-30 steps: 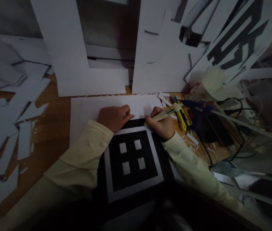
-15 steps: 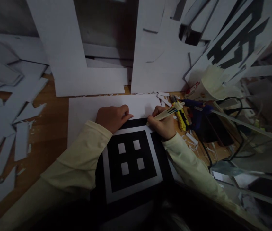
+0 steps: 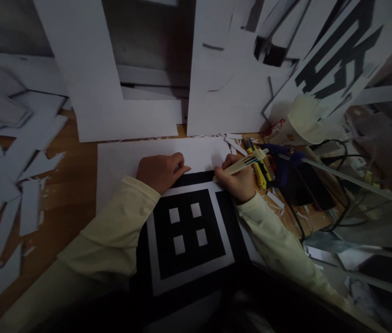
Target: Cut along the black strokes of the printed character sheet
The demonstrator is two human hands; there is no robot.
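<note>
1. Closest to the body: black panel [image 3: 187, 226], white square ring plus four small white squares on it, lying on white sheet [image 3: 119, 162] on the bench [image 3: 71, 194]. Probably light, thin, fairly stiff, corners easy to dent; best held flat by the edges.
2. At panel's far edge: left hand [image 3: 159, 171], fingers curled, thumb tip down by the edge. Can't tell if it pinches anything.
3. Right of it: right hand [image 3: 238, 182] grasping pen [image 3: 240, 164] low, point down at the same edge. Pen looks light, rigid, maybe slick; low barrel is the place to hold.
4. Just past right hand: yellow cutter [image 3: 263, 173], blue glue gun [image 3: 282, 157].
5. Bench left: white scraps [image 3: 31, 203], loose.
6. Farther right: paper cup [image 3: 288, 132].
7. Back: upright white board [image 3: 227, 92]; another board [image 3: 341, 60] with dark shapes.
</note>
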